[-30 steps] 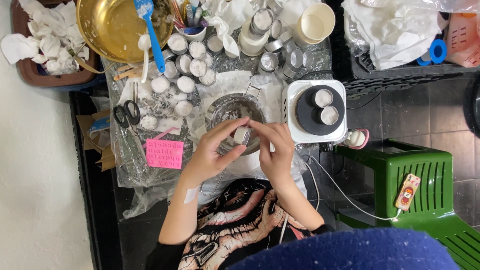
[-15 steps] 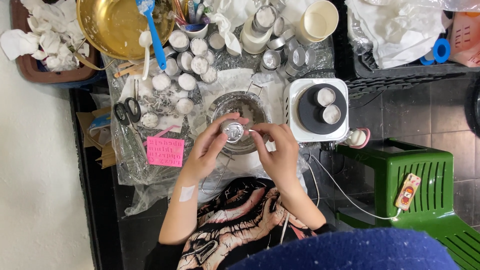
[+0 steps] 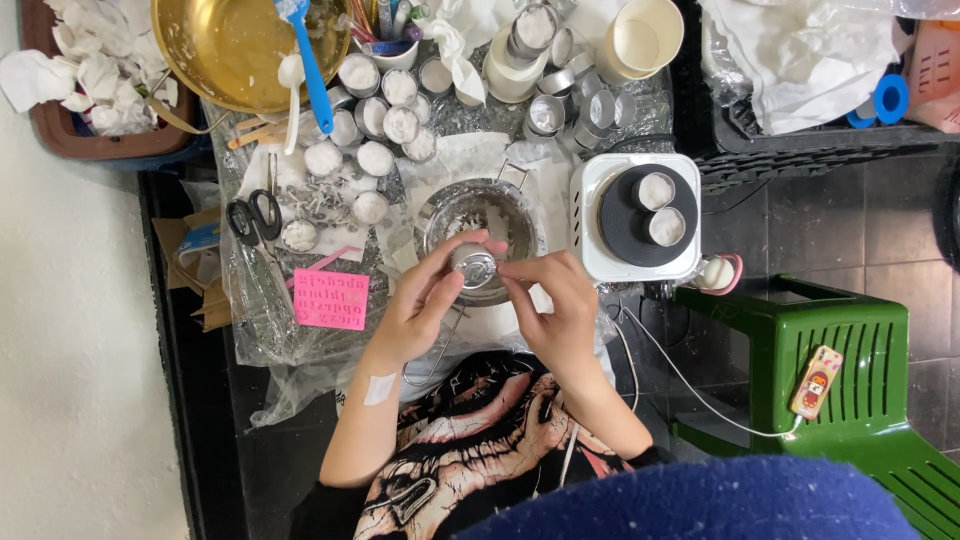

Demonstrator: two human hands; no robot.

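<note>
The left hand (image 3: 425,300) held a small round metal cup (image 3: 472,268) by its rim, thumb on one side and fingers curled around the other, with the open mouth turned toward the camera. The right hand (image 3: 555,305) met it from the other side, fingertips pinched together at the cup's edge; whether they gripped something tiny there could not be made out. The cup hung just above a steel strainer bowl (image 3: 500,212) on the plastic-covered tabletop (image 3: 255,330).

The cup looked thin, light and easily dented, probably slick with white residue, so a gentle hold across the rim seemed the safest grip.

A small white hotplate (image 3: 590,250) carrying two more cups stood just to the right, scissors (image 3: 255,218) and a pink card (image 3: 331,300) lay to the left, and a brass bowl (image 3: 225,55) with a blue spatula (image 3: 308,60) sat beyond.
</note>
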